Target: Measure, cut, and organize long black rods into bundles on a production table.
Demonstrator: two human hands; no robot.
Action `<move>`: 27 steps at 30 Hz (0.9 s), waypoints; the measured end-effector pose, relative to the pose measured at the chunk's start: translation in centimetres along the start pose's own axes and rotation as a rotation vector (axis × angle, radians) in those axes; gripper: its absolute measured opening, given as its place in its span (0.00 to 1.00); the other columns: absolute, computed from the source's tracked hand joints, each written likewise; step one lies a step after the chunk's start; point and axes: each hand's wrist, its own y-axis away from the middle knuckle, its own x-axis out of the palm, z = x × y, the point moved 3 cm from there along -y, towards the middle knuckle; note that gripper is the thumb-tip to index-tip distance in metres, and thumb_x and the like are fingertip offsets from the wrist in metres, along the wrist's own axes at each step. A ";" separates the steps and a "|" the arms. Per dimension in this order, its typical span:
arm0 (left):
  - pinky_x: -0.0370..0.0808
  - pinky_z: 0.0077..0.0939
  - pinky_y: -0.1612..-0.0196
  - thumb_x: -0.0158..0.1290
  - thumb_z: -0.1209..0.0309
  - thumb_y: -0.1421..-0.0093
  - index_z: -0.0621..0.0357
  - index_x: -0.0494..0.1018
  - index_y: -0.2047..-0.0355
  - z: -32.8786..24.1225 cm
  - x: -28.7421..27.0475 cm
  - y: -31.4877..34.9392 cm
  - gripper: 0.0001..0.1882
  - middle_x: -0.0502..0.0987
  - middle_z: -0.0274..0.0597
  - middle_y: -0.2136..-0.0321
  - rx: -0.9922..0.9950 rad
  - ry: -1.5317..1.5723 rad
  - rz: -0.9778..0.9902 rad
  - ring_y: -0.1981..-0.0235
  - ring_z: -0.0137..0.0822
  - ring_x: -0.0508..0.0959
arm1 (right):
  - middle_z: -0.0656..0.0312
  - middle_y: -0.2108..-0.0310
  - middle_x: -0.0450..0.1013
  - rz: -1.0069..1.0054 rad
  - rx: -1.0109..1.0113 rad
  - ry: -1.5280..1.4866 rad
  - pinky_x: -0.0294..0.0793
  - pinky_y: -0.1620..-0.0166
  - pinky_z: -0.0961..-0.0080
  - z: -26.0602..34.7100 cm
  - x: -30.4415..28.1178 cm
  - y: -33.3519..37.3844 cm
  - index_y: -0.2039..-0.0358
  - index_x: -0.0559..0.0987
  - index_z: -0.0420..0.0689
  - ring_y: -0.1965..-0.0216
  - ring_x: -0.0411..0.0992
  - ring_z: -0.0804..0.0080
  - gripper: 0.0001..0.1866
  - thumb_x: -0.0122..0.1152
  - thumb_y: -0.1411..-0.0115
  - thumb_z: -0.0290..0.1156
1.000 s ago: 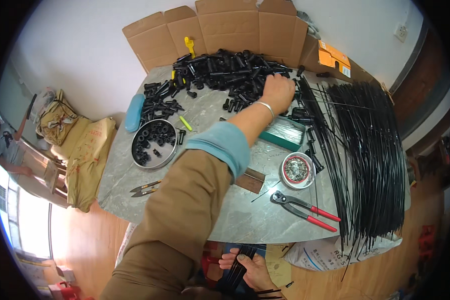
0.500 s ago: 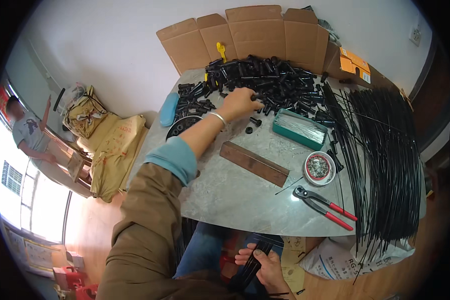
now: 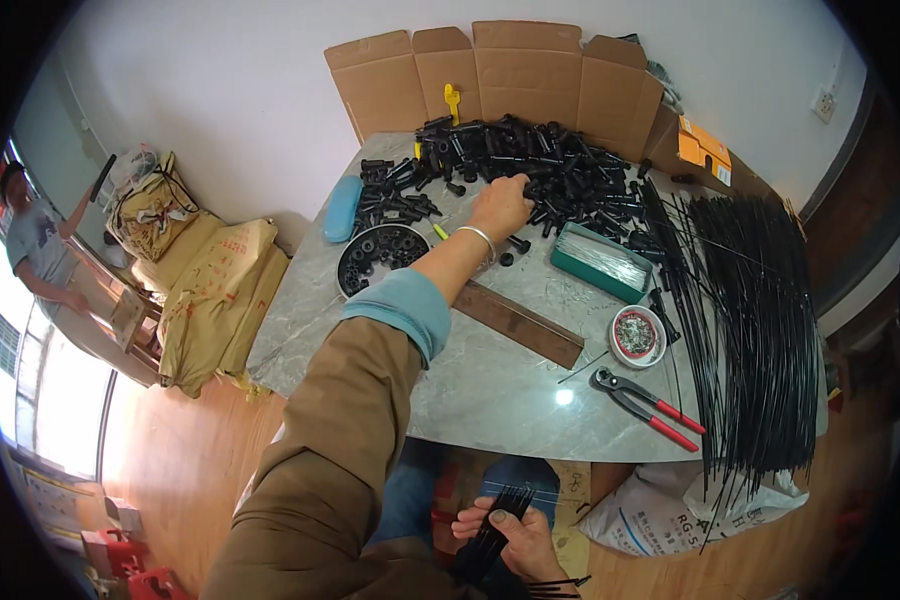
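My left hand (image 3: 500, 210), with a bracelet at the wrist, reaches across the table to the near edge of a heap of black bolt-like parts (image 3: 570, 170). Its fingers are curled together at the heap; what they pinch, if anything, is hidden. Low over my lap, my right hand (image 3: 525, 540) is closed round a bundle of thin black rods (image 3: 492, 535), thumb across the top. Below the left hand lie a brown metal bar (image 3: 530, 325) and a loose black part (image 3: 507, 259). A round black tray of black rings (image 3: 341, 265) sits left of the forearm.
Pincers with red handles (image 3: 650, 410), a white tub of small metal pieces (image 3: 660, 350), a green box of thin wires (image 3: 580, 266) and long black rods (image 3: 760, 330) occupy the right. Folded cardboard (image 3: 527, 65) stands behind. A person (image 3: 45, 250) stands far left near sacks.
My left hand has shifted right along the heap, its fingers now curled against the parts. The right hand still grips the rods. The whole view has shifted slightly.
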 end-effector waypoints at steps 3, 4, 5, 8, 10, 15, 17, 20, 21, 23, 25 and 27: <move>0.73 0.43 0.56 0.57 0.63 0.47 0.58 0.74 0.57 -0.4 -0.5 0.5 0.19 0.78 0.55 0.63 -0.048 0.029 0.027 0.59 0.53 0.77 | 0.41 0.58 0.73 0.008 0.008 0.005 0.75 0.51 0.56 0.1 0.3 -0.3 0.51 0.70 0.31 0.57 0.75 0.49 0.15 0.47 0.35 0.25; 0.73 0.42 0.56 0.58 0.60 0.48 0.58 0.74 0.58 -0.6 -0.9 0.8 0.20 0.78 0.53 0.63 -0.082 0.042 0.000 0.59 0.53 0.77 | 0.41 0.58 0.73 0.017 0.005 0.005 0.76 0.51 0.56 0.2 0.4 -0.4 0.51 0.70 0.31 0.57 0.75 0.49 0.15 0.47 0.35 0.25; 0.73 0.42 0.56 0.58 0.60 0.48 0.58 0.74 0.58 -1.2 -1.7 1.3 0.20 0.78 0.53 0.63 -0.083 0.042 0.005 0.59 0.53 0.77 | 0.41 0.58 0.73 0.014 0.005 0.001 0.76 0.51 0.56 0.3 0.3 -0.4 0.51 0.70 0.31 0.57 0.75 0.49 0.15 0.47 0.35 0.25; 0.73 0.42 0.57 0.59 0.57 0.48 0.57 0.76 0.60 -2.1 -2.8 3.1 0.20 0.78 0.53 0.64 -0.022 0.032 0.222 0.59 0.52 0.77 | 0.40 0.61 0.74 -0.018 -0.007 -0.013 0.76 0.54 0.51 0.4 -0.1 -0.8 0.54 0.71 0.31 0.59 0.76 0.47 0.14 0.50 0.37 0.25; 0.74 0.42 0.59 0.59 0.54 0.49 0.54 0.78 0.62 -2.4 -2.2 4.2 0.20 0.79 0.52 0.64 0.094 -0.086 0.246 0.60 0.51 0.78 | 0.40 0.61 0.74 -0.046 -0.011 0.004 0.76 0.54 0.52 0.4 -0.2 -0.9 0.54 0.71 0.31 0.60 0.76 0.47 0.14 0.51 0.37 0.26; 0.73 0.45 0.60 0.56 0.55 0.46 0.48 0.74 0.54 -2.3 -0.8 5.2 0.21 0.79 0.48 0.65 0.190 -0.239 0.283 0.61 0.50 0.78 | 0.41 0.61 0.74 -0.013 -0.020 -0.013 0.77 0.55 0.52 0.1 0.4 -0.3 0.54 0.71 0.31 0.61 0.76 0.48 0.14 0.51 0.37 0.27; 0.74 0.44 0.61 0.56 0.57 0.46 0.50 0.74 0.55 -2.2 -0.9 5.3 0.20 0.79 0.49 0.65 0.172 -0.192 0.265 0.61 0.50 0.78 | 0.41 0.61 0.74 -0.011 -0.032 -0.008 0.77 0.55 0.52 -0.2 0.3 0.2 0.54 0.72 0.31 0.61 0.76 0.48 0.14 0.51 0.37 0.27; 0.74 0.41 0.62 0.58 0.62 0.48 0.57 0.74 0.59 -2.5 -2.2 5.8 0.18 0.79 0.51 0.67 0.153 -0.005 0.174 0.63 0.48 0.78 | 0.43 0.62 0.75 -0.018 -0.080 -0.019 0.77 0.56 0.52 -0.6 -0.5 0.7 0.55 0.72 0.32 0.61 0.76 0.49 0.13 0.51 0.37 0.28; 0.75 0.38 0.63 0.60 0.66 0.49 0.61 0.73 0.62 -2.8 -2.9 6.3 0.17 0.79 0.50 0.68 0.150 0.138 0.104 0.65 0.45 0.79 | 0.42 0.61 0.74 -0.020 -0.092 -0.028 0.77 0.55 0.53 -0.6 -0.8 0.8 0.53 0.71 0.32 0.61 0.76 0.48 0.14 0.49 0.36 0.27; 0.74 0.32 0.64 0.60 0.66 0.48 0.62 0.72 0.62 -4.1 -3.8 9.1 0.16 0.79 0.47 0.68 0.053 0.475 0.371 0.67 0.39 0.78 | 0.42 0.62 0.74 -0.064 -0.096 -0.060 0.78 0.57 0.55 -0.8 -1.0 0.8 0.52 0.68 0.32 0.62 0.76 0.50 0.14 0.47 0.35 0.26; 0.74 0.27 0.65 0.59 0.67 0.47 0.62 0.71 0.62 -5.9 -5.6 14.1 0.16 0.79 0.44 0.68 -0.077 0.811 0.655 0.69 0.33 0.78 | 0.44 0.64 0.74 -0.072 -0.103 -0.068 0.79 0.59 0.56 -0.4 -0.3 0.5 0.54 0.68 0.33 0.63 0.76 0.51 0.12 0.46 0.35 0.26; 0.73 0.21 0.64 0.60 0.64 0.45 0.61 0.71 0.61 -6.8 -7.1 19.8 0.17 0.77 0.37 0.68 -0.124 1.116 0.782 0.68 0.26 0.75 | 0.47 0.66 0.74 -0.074 -0.126 -0.025 0.80 0.62 0.58 -0.4 0.5 0.5 0.57 0.66 0.35 0.67 0.77 0.54 0.10 0.46 0.35 0.27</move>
